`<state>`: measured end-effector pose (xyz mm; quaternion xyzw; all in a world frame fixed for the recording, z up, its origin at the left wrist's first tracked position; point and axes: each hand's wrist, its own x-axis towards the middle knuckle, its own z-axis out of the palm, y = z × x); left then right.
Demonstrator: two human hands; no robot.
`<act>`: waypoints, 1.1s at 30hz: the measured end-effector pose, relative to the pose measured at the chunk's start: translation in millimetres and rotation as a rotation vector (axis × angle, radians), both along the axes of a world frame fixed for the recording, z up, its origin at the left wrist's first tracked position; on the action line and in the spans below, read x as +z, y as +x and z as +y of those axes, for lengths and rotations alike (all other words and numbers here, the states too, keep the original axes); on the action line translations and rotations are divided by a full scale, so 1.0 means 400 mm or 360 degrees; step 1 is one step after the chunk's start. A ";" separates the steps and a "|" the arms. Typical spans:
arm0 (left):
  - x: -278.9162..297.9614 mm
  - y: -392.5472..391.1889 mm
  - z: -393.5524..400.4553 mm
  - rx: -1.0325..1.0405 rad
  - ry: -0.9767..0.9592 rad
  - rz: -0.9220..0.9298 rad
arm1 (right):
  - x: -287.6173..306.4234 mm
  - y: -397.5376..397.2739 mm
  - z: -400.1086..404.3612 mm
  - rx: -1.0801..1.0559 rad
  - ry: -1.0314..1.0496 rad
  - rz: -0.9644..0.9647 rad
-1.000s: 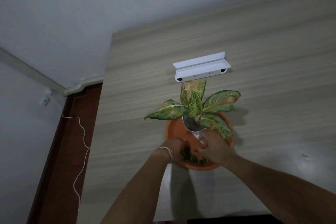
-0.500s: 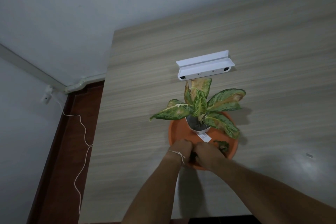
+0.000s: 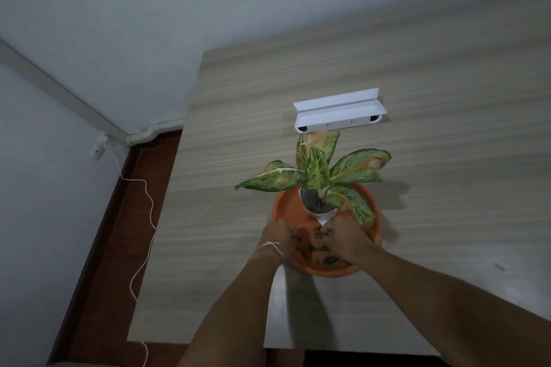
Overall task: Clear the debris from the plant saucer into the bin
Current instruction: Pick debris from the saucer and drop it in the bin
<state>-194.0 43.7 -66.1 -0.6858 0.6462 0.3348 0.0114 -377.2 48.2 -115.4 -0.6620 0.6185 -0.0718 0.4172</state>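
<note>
An orange plant saucer (image 3: 281,202) sits on the wooden table, with a white pot (image 3: 313,206) and a speckled green plant (image 3: 316,171) standing in it. Green and dark debris (image 3: 316,247) lies in the saucer's near half. My left hand (image 3: 277,234) rests at the saucer's left edge, fingers curled onto dark bits. My right hand (image 3: 347,240) is inside the saucer just below the pot, fingers curled onto green bits. The two hands are a little apart, with debris between them. No bin is in view.
A white plastic shelf-like tray (image 3: 340,112) lies on the table (image 3: 232,134) behind the plant. The table's left edge drops to a brown floor (image 3: 119,247), where a white cable (image 3: 149,217) runs from a wall socket (image 3: 98,147). White walls meet at the far left.
My hands drew together at the saucer's near rim and have now spread slightly apart, uncovering green debris between them. The view has shifted a little.
</note>
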 end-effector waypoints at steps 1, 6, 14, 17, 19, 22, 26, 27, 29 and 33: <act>0.007 -0.001 0.003 0.0111 -0.0034 0.0028 | -0.015 -0.007 -0.006 -0.0028 0.0040 -0.0038; 0.041 -0.003 0.023 0.0428 -0.0182 0.0127 | -0.091 -0.004 -0.024 -0.0012 -0.0008 -0.0189; 0.091 0.101 0.087 0.0672 -0.0335 0.0238 | 0.084 0.078 0.024 -0.0091 -0.0227 -0.0207; 0.100 0.188 0.140 0.0755 -0.0369 0.0275 | 0.117 0.152 0.046 -0.0035 -0.0221 -0.0228; 0.109 0.258 0.192 0.0831 -0.0398 0.0271 | 0.144 0.230 0.062 0.0074 -0.0285 -0.0248; 0.114 0.388 0.296 0.0971 -0.0436 0.0270 | 0.175 0.380 0.111 0.0205 -0.0332 -0.0280; 0.111 0.580 0.477 0.1246 -0.0472 0.0273 | 0.203 0.605 0.232 0.0474 -0.0348 -0.0355; 0.107 0.625 0.528 0.1311 -0.0467 0.0254 | 0.205 0.658 0.266 0.0540 -0.0351 -0.0372; 0.096 0.709 0.633 0.1456 -0.0459 0.0241 | 0.200 0.761 0.340 0.0658 -0.0337 -0.0406; 0.054 0.833 0.818 0.1723 -0.0441 0.0236 | 0.169 0.930 0.477 0.0872 -0.0268 -0.0397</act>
